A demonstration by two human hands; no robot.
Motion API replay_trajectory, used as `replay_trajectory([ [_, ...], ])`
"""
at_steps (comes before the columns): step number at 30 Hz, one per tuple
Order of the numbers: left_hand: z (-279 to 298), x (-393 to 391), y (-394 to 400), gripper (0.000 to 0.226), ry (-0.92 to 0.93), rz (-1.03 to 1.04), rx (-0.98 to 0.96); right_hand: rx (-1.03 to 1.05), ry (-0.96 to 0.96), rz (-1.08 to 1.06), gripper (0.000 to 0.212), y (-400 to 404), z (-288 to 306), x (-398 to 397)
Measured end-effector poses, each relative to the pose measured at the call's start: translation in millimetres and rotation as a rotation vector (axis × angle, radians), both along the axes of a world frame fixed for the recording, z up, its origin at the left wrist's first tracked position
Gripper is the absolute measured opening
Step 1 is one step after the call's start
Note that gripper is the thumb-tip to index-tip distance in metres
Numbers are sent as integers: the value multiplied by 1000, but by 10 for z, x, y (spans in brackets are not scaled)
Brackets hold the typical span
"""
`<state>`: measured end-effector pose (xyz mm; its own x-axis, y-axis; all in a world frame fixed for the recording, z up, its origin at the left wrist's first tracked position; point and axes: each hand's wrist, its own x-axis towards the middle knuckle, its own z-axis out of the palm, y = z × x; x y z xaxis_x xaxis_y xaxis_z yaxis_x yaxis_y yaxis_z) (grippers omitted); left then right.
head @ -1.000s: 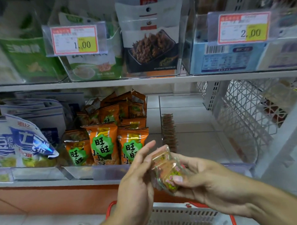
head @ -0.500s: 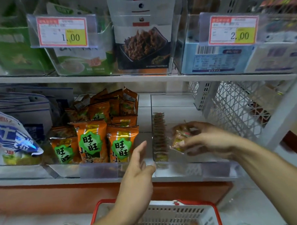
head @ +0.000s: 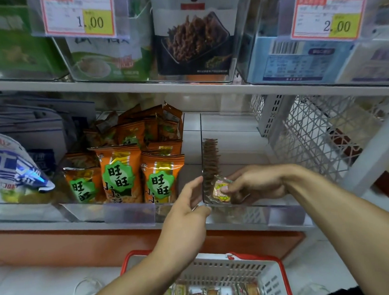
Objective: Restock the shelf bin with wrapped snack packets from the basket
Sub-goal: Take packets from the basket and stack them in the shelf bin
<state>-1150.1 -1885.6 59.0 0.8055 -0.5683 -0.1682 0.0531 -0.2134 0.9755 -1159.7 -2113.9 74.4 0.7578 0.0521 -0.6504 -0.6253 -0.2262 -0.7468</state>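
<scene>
My right hand (head: 256,183) is inside a clear shelf bin (head: 244,131) on the lower shelf and pinches a small wrapped snack packet (head: 220,189), yellow and pink, near the bin's front left corner. My left hand (head: 188,206) grips the bin's front left corner, thumb on the front edge and fingers along the left wall. The bin holds little else that I can make out. Below, a white basket (head: 216,268) with a red rim holds several wrapped snack packets (head: 214,294).
Orange snack bags (head: 123,170) fill the bin to the left. Blue and white bags (head: 14,168) sit further left. The upper shelf (head: 186,86) carries clear bins with price tags. A white wire mesh panel (head: 318,139) closes the right side.
My right hand carried the packet from in front of the shelf into the clear bin and lowered it to the front left corner. My left hand let go of the packet and took hold of the bin's corner.
</scene>
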Motion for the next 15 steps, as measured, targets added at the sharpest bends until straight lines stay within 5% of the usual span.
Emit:
replay_trajectory([
  [7, -55, 10, 46, 57, -20, -5, 6, 70, -86, -232, 28, 38, -114, -57],
  [11, -62, 10, 43, 56, -19, -13, 24, 100, -98, -67, 46, 33, -65, -105],
  [15, -51, -9, 29, 58, -34, -16, 13, -149, -176, -37, 39, 65, -122, -115],
])
